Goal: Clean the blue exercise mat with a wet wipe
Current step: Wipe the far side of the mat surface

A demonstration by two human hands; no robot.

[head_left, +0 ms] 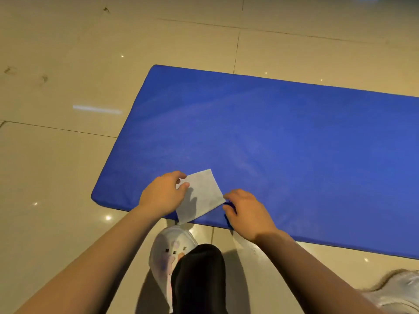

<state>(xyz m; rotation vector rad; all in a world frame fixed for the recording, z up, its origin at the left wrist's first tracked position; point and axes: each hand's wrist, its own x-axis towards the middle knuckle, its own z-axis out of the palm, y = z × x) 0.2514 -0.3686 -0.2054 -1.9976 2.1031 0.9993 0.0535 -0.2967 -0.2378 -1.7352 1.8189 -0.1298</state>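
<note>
A blue exercise mat [272, 137] lies flat on the tiled floor, running from the centre out past the right edge. A white wet wipe [204, 196], spread as a flat square, lies on the mat's near left corner and hangs slightly over the near edge. My left hand [162, 193] pinches the wipe's left corner between thumb and fingers. My right hand [247, 211] is at the wipe's right corner with fingers curled; its fingertips are hidden, so whether they hold the corner is unclear.
Beige glossy floor tiles [68, 155] surround the mat. My white shoe [170, 248] and black trouser leg [199, 279] are just below the mat's near edge. Another white shoe [399, 288] shows at the bottom right.
</note>
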